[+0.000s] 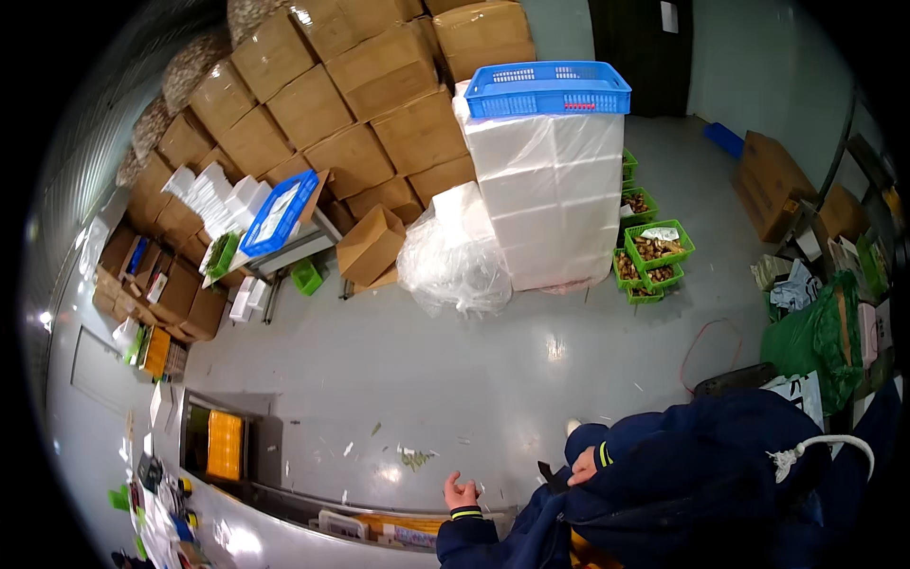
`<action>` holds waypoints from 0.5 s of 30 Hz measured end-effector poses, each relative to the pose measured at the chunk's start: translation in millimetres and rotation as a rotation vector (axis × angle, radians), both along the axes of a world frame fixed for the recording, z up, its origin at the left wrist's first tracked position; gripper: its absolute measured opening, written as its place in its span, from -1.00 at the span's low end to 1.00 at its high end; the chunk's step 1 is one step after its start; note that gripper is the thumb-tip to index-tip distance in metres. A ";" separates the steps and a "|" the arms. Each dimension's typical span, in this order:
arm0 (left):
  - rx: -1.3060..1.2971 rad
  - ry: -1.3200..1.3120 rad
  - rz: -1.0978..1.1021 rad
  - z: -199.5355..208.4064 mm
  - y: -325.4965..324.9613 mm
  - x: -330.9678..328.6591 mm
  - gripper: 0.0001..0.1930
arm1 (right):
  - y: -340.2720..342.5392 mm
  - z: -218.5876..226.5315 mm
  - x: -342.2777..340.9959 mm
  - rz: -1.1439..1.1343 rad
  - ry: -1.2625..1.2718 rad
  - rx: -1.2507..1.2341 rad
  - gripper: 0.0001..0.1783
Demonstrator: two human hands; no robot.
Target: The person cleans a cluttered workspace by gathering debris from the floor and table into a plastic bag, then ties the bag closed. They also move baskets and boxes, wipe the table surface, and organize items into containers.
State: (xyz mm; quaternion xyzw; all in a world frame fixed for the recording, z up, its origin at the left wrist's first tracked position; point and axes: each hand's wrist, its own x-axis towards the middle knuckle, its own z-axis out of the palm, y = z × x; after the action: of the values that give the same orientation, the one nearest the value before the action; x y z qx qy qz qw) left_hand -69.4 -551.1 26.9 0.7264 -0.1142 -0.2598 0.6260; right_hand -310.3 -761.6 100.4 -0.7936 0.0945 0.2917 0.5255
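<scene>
My left hand (462, 493) is held out over the metal counter's edge, its fingers apart and loosely bent, with nothing in it. Close to the front of my navy jacket (682, 465), my right hand (583, 467) is closed, its fingers curled down. A dark, flat, strap-like piece (552, 477) sticks out just beside it. Whether the fingers grip that piece or the jacket cloth is hard to make out. Both dark sleeves end in cuffs with a bright yellow stripe.
A metal counter (275, 531) runs along the lower left, with an orange crate (225, 446) beneath. A wrapped white stack (545, 190) carries a blue crate (550, 101). Green baskets (661, 244) stand beside it. Cardboard boxes (351, 76) line the back. Scraps (414, 459) litter the grey floor.
</scene>
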 end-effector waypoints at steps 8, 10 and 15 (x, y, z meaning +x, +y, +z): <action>0.056 0.157 -0.008 -47.3 -137.1 124.3 -0.65 | -273.0 -26.6 139.0 -0.458 -0.200 -0.337 -0.70; 0.109 0.302 0.138 -80.1 -161.2 169.6 -0.67 | -344.5 -27.2 192.9 -0.410 -0.435 -0.545 -0.71; -0.482 0.595 -0.182 -124.6 -211.2 284.6 -0.86 | -453.0 55.3 277.8 -0.475 -0.458 -0.442 -0.76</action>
State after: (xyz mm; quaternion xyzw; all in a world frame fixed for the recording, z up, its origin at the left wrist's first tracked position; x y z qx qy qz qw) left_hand 215.2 -762.3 -97.7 0.4383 -0.0495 -0.4793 0.7587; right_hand -32.5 -1214.5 155.7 -0.8883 0.2161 -0.0499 0.4022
